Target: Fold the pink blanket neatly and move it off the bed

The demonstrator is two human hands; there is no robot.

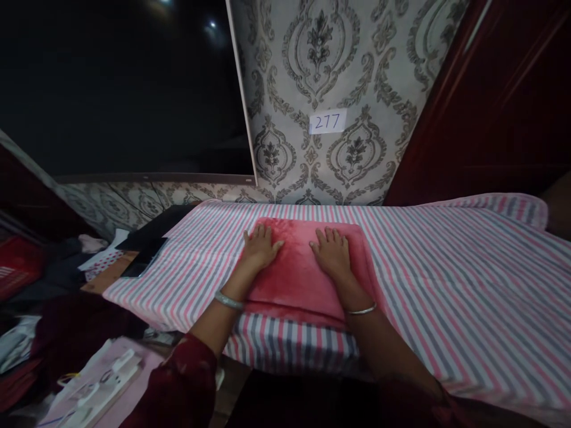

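Pressing flat a folded pink cloth lying on the striped sheet, left hand and right hand both spread open, palms down, well apart on its far half. Smoothing step, seemingly; next likely calling for even strokes outward. No containers discernible; clutter at left too dim.

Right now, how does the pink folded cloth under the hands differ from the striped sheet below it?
The pink cloth is one plain colour and looks plush; the striped sheet has pink, grey and white stripes and looks thin. The pink cloth is a small folded pad; the striped sheet covers the whole surface. The left hand and right hand lie flat on the pink cloth only. Both lie flat.
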